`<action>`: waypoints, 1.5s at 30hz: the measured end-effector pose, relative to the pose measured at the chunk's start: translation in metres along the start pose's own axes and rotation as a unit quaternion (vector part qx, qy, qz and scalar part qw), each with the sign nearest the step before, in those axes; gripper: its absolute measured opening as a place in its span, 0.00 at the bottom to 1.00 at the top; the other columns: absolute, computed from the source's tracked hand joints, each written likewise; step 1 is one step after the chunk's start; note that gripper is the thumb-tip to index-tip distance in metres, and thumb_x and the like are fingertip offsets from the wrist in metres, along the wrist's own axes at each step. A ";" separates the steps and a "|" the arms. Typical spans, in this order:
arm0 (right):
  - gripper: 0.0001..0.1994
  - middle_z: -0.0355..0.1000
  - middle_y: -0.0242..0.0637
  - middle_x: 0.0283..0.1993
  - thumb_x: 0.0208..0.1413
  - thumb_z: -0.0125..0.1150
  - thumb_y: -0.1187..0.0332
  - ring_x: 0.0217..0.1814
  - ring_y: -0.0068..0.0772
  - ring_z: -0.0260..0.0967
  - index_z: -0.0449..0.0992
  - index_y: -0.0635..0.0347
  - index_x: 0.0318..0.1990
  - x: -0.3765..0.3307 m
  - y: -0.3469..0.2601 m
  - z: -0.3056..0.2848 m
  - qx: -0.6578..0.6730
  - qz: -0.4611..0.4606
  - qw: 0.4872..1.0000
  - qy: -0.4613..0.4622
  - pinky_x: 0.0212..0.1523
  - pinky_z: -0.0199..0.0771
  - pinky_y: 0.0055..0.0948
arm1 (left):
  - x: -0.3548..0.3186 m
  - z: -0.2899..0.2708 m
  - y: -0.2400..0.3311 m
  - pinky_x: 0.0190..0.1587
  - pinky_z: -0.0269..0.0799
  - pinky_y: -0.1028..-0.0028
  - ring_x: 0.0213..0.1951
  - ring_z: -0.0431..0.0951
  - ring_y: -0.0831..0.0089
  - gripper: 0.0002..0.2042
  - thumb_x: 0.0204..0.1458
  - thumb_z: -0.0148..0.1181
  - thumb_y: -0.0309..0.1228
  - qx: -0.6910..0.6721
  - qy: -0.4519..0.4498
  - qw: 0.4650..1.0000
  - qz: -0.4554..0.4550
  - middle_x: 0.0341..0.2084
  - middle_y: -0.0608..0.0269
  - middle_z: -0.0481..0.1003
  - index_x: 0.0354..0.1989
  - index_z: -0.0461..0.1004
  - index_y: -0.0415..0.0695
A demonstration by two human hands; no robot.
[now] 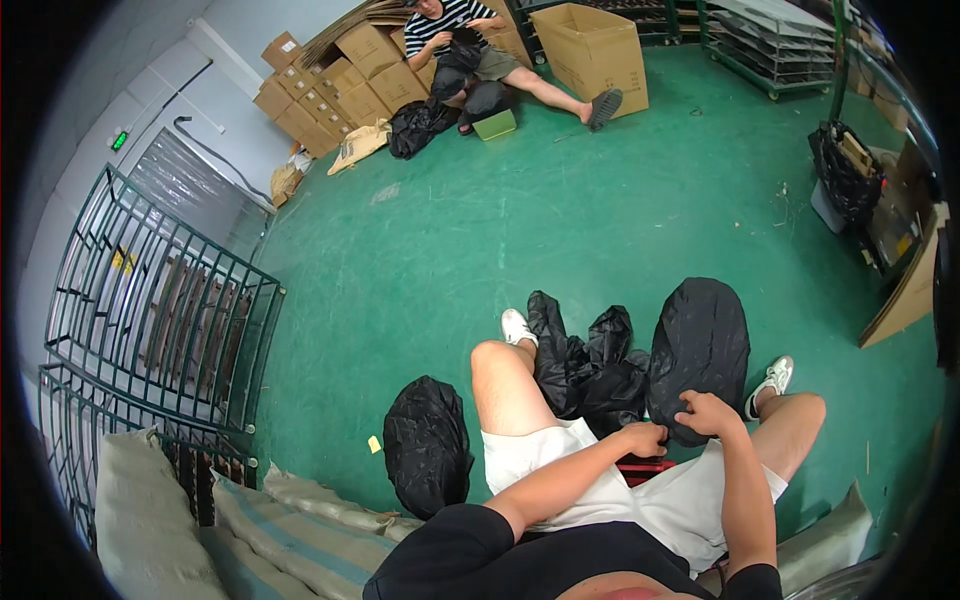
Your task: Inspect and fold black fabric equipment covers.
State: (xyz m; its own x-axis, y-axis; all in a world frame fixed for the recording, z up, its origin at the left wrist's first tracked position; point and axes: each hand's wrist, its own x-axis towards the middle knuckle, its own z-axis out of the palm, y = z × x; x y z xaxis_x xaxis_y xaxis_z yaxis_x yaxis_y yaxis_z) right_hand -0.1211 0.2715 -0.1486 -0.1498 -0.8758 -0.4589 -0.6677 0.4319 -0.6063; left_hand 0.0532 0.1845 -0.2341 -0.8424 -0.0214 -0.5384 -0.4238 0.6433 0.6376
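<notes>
A large, rounded black bag (700,345) lies on the floor between my legs, its near end by my hands. My right hand (710,414) is on that near end, its fingers bent against the black material. Just left of it is my left hand (643,439), fingers curled closed near the bag's edge; what they hold, if anything, is too small to make out. Left of the large bag lie crumpled black bags (590,370). Part of a red object (643,470) shows below my hands, between my thighs. Another full black bag (428,446) rests beside my left leg.
Pale woven sacks (300,525) lie at the lower left, near a green metal rack (165,320). Across the green floor (560,220) another person (470,40) sits handling black material, beside cardboard boxes (365,50) and a large open carton (600,60). A wheeled rack (770,50) stands far right.
</notes>
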 end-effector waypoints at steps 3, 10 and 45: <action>0.28 0.77 0.55 0.44 0.50 0.65 0.61 0.48 0.51 0.76 0.70 0.68 0.56 -0.001 0.001 0.000 0.000 -0.002 1.000 0.005 0.50 0.74 0.39 | 0.001 -0.001 0.003 0.44 0.72 0.55 0.43 0.78 0.50 0.20 0.50 0.61 0.44 0.001 -0.002 1.000 0.000 0.37 0.48 0.78 0.44 0.73 0.41; 0.28 0.76 0.56 0.45 0.50 0.65 0.61 0.48 0.52 0.75 0.70 0.69 0.56 -0.001 -0.003 -0.001 0.005 -0.004 1.000 0.000 0.50 0.74 0.39 | -0.003 -0.009 0.007 0.47 0.72 0.57 0.46 0.77 0.51 0.21 0.50 0.61 0.45 0.001 -0.019 1.000 -0.014 0.40 0.48 0.78 0.45 0.72 0.41; 0.27 0.73 0.57 0.51 0.53 0.61 0.61 0.55 0.54 0.70 0.67 0.67 0.58 -0.003 0.002 -0.002 0.007 -0.014 1.000 0.008 0.56 0.69 0.43 | 0.020 -0.022 -0.142 0.57 0.68 0.59 0.55 0.73 0.52 0.22 0.47 0.66 0.42 -0.156 0.255 0.862 -0.409 0.52 0.50 0.75 0.49 0.77 0.44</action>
State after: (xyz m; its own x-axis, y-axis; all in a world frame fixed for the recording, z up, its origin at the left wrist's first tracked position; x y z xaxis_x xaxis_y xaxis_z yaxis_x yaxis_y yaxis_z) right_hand -0.1240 0.2744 -0.1473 -0.1425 -0.8905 -0.4320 -0.6615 0.4104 -0.6277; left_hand 0.0891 0.0761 -0.3238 -0.2216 -0.7554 -0.6166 -0.9476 0.0176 0.3190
